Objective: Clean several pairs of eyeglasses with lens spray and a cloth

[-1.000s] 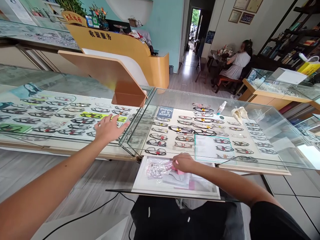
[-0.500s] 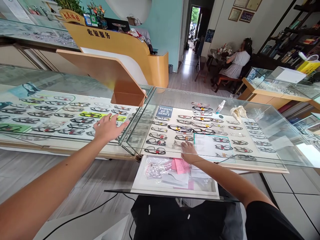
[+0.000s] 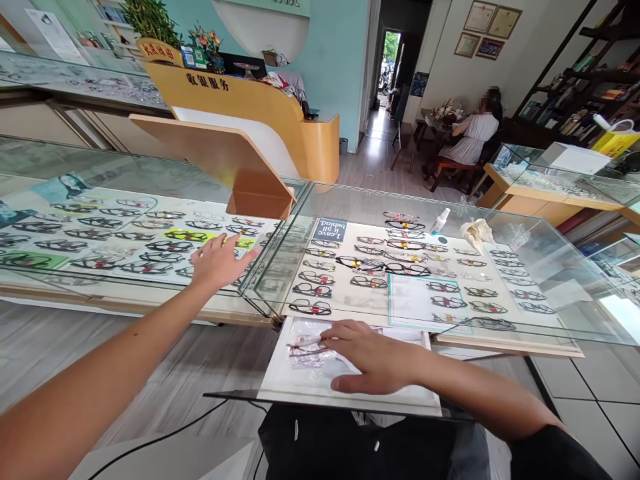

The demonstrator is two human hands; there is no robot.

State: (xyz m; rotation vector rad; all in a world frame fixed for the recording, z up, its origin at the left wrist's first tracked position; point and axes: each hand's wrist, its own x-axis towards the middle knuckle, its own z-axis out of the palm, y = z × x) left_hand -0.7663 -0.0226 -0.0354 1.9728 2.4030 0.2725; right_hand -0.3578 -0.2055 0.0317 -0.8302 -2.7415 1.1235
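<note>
My left hand lies with spread fingers on the glass top of the left display case, above rows of eyeglasses. My right hand is over the pulled-out drawer. Its fingertips pinch a pair of thin, dark-reddish eyeglasses; part of the frame is hidden behind the fingers. Below it in the drawer lie clear plastic bags. Several eyeglasses, among them a black pair, sit in rows on the white base of the right case, just beyond the drawer.
A spray bottle and a pale cloth are at the right case's far side. A tilted wooden board stands over the left case. Beyond are a yellow counter and a seated person. A black cable hangs at left.
My right hand has come back from the right case to over the drawer, with eyeglasses lifted from the row. My left hand stays on the glass. The view has shifted slightly.
</note>
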